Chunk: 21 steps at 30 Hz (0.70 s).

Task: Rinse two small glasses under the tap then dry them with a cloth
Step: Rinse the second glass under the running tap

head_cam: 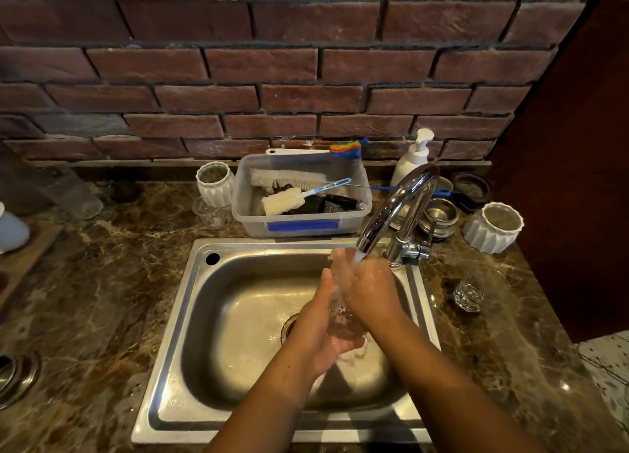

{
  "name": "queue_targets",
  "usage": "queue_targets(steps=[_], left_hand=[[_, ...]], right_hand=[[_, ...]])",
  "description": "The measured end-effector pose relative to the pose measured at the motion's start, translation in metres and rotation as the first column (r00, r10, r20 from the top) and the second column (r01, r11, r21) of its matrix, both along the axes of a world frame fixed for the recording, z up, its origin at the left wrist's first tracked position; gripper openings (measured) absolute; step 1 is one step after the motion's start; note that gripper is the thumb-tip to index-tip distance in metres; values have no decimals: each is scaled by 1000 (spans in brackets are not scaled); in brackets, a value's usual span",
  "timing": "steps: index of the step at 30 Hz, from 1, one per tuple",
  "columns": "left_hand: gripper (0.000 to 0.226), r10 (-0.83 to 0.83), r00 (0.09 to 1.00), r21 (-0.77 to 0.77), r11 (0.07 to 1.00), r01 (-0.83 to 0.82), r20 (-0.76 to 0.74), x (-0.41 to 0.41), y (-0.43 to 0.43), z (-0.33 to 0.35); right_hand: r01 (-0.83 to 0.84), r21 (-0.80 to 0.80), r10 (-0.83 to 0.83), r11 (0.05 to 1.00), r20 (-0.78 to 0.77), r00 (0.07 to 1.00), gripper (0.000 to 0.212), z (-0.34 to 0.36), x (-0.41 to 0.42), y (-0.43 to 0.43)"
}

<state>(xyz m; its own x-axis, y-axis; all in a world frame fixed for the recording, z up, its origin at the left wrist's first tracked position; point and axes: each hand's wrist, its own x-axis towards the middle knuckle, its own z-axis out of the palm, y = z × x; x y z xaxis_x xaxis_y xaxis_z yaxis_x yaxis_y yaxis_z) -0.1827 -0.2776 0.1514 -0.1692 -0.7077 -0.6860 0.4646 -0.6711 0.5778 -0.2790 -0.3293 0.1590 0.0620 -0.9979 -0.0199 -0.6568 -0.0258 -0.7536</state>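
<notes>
A dark red brick wall (272,68) fills the top half of the view. Below it runs a brown marbled worktop (102,282), with a steel sink (272,246) set into its middle.

Behind the sink stands a clear plastic tub (245,197) holding bottle brushes (282,200). It has a blue strip on its front wall. A chrome tap (391,207) rises at the sink's back right corner and arches over the basin, with water running from its spout.

Both arms reach in from the bottom edge and meet under the stream. The left hand (323,326) cups a small glass (342,320) from below, its fingers (352,343) curled under the base and the thumb raised along the side. The right hand (369,289) lies over the upper part of the glass, back towards the camera, with its fingers bent round it. The water blurs exactly where they touch. The glass is held tilted over the drain.

One white ribbed pot (216,187) stands just left of the tub, and another (493,228) stands right of the tap. A white soap dispenser (410,160) stands behind the tap, with stacked metal bowls (439,216) beside it. A second glass (469,296) lies on the worktop just right of the sink.
</notes>
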Motion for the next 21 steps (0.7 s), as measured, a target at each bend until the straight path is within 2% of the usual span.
queue_targets(steps=[2, 4, 5, 7, 10, 13, 16, 18, 19, 21], left_hand=[[55, 175, 970, 96, 982, -161, -168, -2, -4, 4], [50, 260, 930, 143, 963, -229, -261, -1, -6, 8], [49, 263, 926, 147, 962, -230, -272, 0, -7, 11], [49, 224, 943, 132, 972, -196, -247, 3, -7, 10], [58, 146, 976, 111, 985, -129, -162, 5, -7, 3], [56, 192, 963, 108, 979, -174, -188, 5, -9, 2], [51, 246, 936, 125, 967, -220, -254, 8, -10, -2], [55, 184, 952, 134, 979, -155, -246, 11, -9, -6], [57, 142, 958, 134, 985, -111, -250, 12, -8, -8], [66, 86, 961, 129, 990, -53, -262, 13, -6, -12]], right_hand=[[-81, -71, 80, 994, -27, 996, 26, -6, 5, 5], [-150, -92, 144, 984, -63, 988, 40, -9, 9, 11], [-152, -110, 141, 982, -98, 985, 46, -12, 10, 14], [-116, -107, 102, 988, -123, 987, 43, -10, 11, 16], [107, 142, -130, 984, 168, 977, 34, -2, 4, -1], [60, 157, -96, 986, 231, 968, 24, 0, 4, -2], [-92, -9, 92, 996, 59, 994, 19, -6, 9, 11], [-36, -10, 37, 999, 32, 999, 18, -5, 8, 10], [41, 48, -46, 998, 117, 992, 22, -1, 7, 6], [144, 219, -211, 965, 324, 922, 27, 8, 4, -2]])
